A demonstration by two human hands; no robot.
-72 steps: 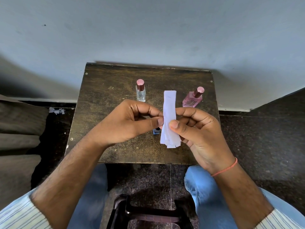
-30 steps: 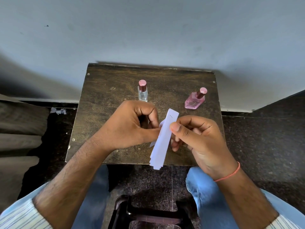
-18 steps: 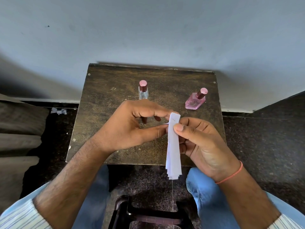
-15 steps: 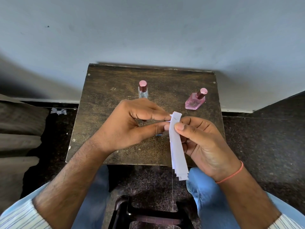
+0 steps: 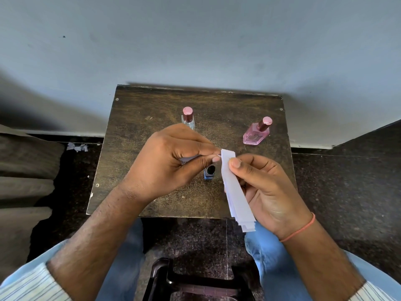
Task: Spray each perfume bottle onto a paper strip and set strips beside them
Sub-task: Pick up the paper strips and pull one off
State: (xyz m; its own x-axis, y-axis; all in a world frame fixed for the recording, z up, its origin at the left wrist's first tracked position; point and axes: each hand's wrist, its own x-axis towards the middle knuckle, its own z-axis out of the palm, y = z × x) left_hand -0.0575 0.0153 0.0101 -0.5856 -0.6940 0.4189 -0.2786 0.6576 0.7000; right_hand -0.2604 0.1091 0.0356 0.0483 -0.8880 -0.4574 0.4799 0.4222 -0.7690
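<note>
Paper strips (image 5: 235, 190), a thin stack of narrow white slips with uneven lower ends, hang in the right hand (image 5: 267, 187) above the near right part of the small dark brown wooden counter (image 5: 138, 135). That hand's grip is pressed together on the stack near its top, the thumb on the front face and the curled fingers behind. The left hand (image 5: 167, 161) meets the stack at its upper left corner, its grip a pinch of thumb and forefinger on the edge of one slip; a pale sliver of paper also shows inside the curled palm, though how it lies there cannot be told.

Three perfume bottles stand on the counter. A slim clear glass bottle with a pink metallic cap (image 5: 188, 118) is at the far middle, its lower part hidden behind the left hand. A flat pink glass bottle with a matching pink cap (image 5: 257, 132) stands at the far right, well apart from the clear one. A small blue bottle with a black top (image 5: 210, 173) stands near the middle, just beside the left thumb and partly hidden by it.

A thin orange thread band (image 5: 300, 229) circles the right wrist. Scraps of torn white paper (image 5: 77, 147) lie on the dark floor left of the counter.
</note>
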